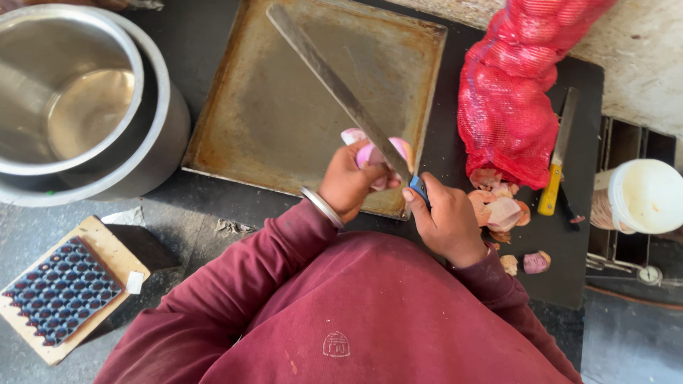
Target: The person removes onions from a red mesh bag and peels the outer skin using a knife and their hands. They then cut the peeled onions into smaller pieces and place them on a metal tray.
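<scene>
My left hand, with a metal bangle on the wrist, grips a peeled pink onion over the near edge of a worn square metal tray. My right hand is closed on the blue handle of a long knife. Its blade rests against the onion and points up and left across the tray. Both sleeves are maroon.
Two nested steel pots stand at the left. A red mesh sack of onions lies at the right, with onion peels below it and a yellow-handled knife beside it. A white bucket sits far right; a gridded wooden block lower left.
</scene>
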